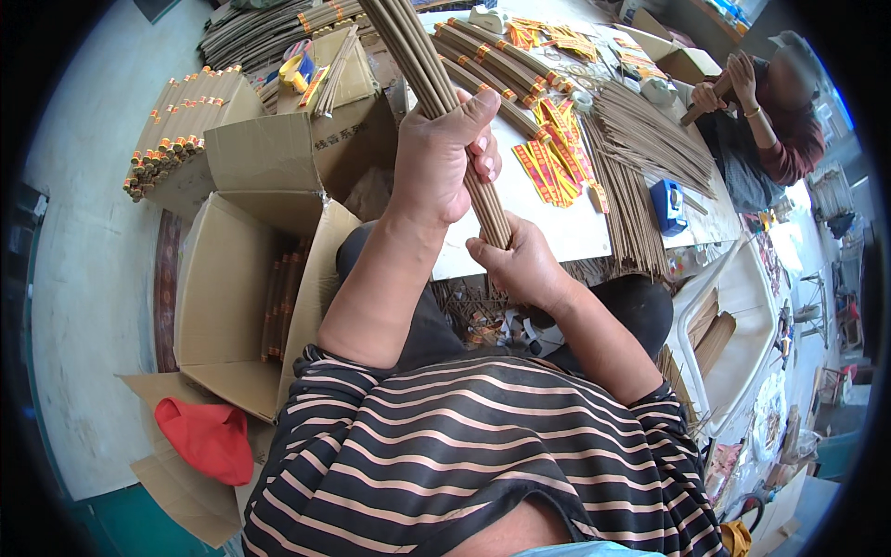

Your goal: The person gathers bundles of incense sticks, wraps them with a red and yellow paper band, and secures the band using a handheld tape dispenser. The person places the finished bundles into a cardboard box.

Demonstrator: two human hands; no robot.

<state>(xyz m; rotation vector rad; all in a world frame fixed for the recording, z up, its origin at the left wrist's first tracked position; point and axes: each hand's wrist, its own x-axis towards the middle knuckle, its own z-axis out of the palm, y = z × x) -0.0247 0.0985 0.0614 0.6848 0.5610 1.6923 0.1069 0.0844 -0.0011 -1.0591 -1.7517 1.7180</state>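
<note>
A bundle of thin brown incense sticks [408, 48] slants in front of me, its far end running out past the top of the view. My left hand [438, 153] is wrapped around its middle. At the near end, the fingers of my right hand [527, 262] close on the sticks, with the thumb along the side. Beyond my hands, red and yellow paper labels [560, 165] lie spread on a white table [566, 239]. Loose incense sticks [650, 135] fan out to the right of them. Several banded incense bundles [487, 67] lie farther back.
An open carton [218, 297] with wrapped bundles stands at my left, a red cloth [206, 441] near it. Behind it is a stack of banded bundles [181, 116]. A blue-and-white block-shaped object [667, 206] sits by the table edge. Right: a white tub [756, 320] and another person [770, 130] holding sticks.
</note>
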